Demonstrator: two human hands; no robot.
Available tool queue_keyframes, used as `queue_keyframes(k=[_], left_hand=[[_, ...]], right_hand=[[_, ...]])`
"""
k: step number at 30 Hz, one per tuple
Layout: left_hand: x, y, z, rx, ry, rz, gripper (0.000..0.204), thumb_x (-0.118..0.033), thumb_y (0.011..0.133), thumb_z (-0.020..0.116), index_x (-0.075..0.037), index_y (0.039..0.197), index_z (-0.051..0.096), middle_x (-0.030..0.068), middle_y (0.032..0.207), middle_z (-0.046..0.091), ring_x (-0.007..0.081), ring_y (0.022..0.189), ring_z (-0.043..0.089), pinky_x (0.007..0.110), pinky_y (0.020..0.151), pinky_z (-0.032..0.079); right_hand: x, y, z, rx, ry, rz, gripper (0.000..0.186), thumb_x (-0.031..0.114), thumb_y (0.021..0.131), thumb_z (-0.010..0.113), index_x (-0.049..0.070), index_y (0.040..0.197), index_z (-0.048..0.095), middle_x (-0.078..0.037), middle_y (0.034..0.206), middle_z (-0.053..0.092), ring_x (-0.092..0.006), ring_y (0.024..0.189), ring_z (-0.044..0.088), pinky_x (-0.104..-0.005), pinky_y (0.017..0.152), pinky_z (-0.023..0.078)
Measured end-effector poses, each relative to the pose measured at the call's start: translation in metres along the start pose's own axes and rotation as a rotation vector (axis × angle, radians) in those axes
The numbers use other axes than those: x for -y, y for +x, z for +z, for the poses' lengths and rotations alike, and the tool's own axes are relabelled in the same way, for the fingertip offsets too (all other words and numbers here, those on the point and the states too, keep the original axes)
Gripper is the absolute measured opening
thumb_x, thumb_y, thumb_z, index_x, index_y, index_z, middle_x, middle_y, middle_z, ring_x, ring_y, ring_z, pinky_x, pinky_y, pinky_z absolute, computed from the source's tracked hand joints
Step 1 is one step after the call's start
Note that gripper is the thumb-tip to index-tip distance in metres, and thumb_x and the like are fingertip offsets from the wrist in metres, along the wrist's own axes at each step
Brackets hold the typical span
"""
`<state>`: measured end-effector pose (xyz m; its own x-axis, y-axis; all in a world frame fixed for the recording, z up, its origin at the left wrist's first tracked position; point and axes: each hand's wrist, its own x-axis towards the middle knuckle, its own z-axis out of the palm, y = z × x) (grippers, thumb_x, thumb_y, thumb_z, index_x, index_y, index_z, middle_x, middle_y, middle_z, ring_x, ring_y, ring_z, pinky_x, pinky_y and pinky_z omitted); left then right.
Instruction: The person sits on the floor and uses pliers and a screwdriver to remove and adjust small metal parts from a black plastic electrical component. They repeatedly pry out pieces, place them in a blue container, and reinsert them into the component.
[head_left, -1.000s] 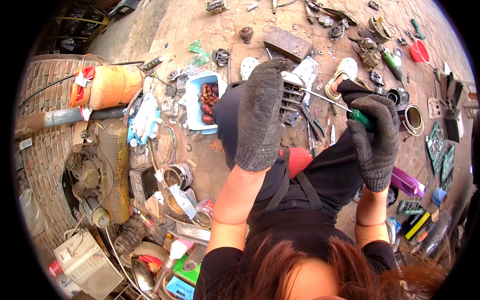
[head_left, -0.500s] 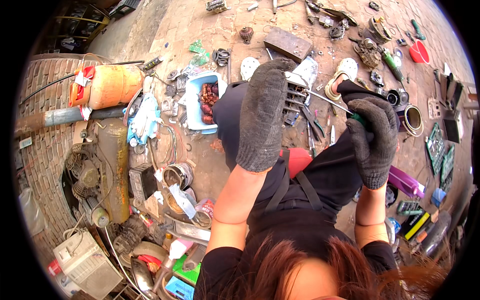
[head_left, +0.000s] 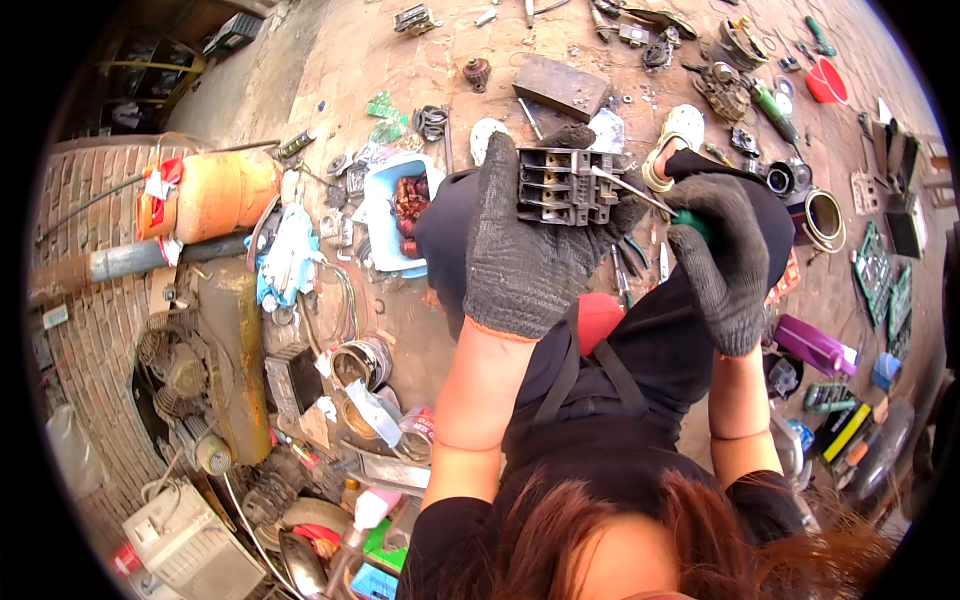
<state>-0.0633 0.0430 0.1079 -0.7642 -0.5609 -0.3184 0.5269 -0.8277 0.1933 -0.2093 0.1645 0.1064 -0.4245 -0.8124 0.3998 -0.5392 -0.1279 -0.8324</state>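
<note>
My left hand [head_left: 525, 265], in a dark grey knitted glove, holds a black block-shaped electrical contactor [head_left: 560, 190] over my lap. The contactor's face with its row of slots is turned up to view. My right hand [head_left: 728, 275], gloved alike, is wrapped round the green handle of a screwdriver [head_left: 690, 222]. Its metal shaft points left, and the tip meets the contactor's right part; whether it sits in a screw or slot is too small to tell. Part of the green handle is hidden by my fingers.
Beyond my left knee stands a light blue basin [head_left: 378, 215] of copper windings. A metal block [head_left: 562, 86] lies ahead of my feet, and pliers [head_left: 632, 255] lie between my legs. An orange gas cylinder [head_left: 235, 190] is at left, a red bucket [head_left: 826, 82] far right.
My left hand has turned the contactor, so its slotted face now shows more fully. My right hand has shifted slightly left, with the screwdriver still against the contactor.
</note>
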Motion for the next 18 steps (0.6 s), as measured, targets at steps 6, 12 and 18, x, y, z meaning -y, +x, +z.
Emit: queue_keyframes(k=[6, 12, 18], left_hand=[[-0.013, 0.017, -0.010, 0.124, -0.120, 0.053, 0.057, -0.045, 0.095, 0.045, 0.008, 0.115, 0.054, 0.0274, 0.108, 0.059, 0.0415, 0.105, 0.055, 0.053, 0.091, 0.047], [-0.036, 0.029, -0.026, 0.043, -0.024, 0.135, 0.057, -0.044, 0.094, 0.045, 0.007, 0.118, 0.052, 0.0250, 0.111, 0.058, 0.0412, 0.105, 0.054, 0.055, 0.091, 0.046], [-0.051, 0.051, -0.022, -0.113, 0.085, 0.249, 0.038, -0.040, 0.097, 0.042, -0.009, 0.104, 0.062, 0.0127, 0.104, 0.065, 0.0358, 0.092, 0.062, 0.057, 0.087, 0.048]], right_hand=[[-0.033, 0.002, -0.007, -0.117, 0.449, 0.484, 0.022, 0.015, 0.092, 0.056, -0.002, 0.106, 0.059, -0.003, 0.091, 0.059, -0.0101, 0.083, 0.052, -0.0235, 0.078, 0.043], [-0.073, 0.002, -0.004, -0.326, 0.618, 0.568, 0.030, 0.023, 0.093, 0.057, -0.001, 0.112, 0.059, -0.002, 0.091, 0.061, -0.0066, 0.078, 0.055, -0.0205, 0.071, 0.044], [-0.167, 0.021, 0.035, -0.487, 0.751, 0.769, 0.028, 0.018, 0.084, 0.069, 0.000, 0.104, 0.061, 0.004, 0.067, 0.051, -0.0047, 0.051, 0.043, -0.0205, 0.045, 0.033]])
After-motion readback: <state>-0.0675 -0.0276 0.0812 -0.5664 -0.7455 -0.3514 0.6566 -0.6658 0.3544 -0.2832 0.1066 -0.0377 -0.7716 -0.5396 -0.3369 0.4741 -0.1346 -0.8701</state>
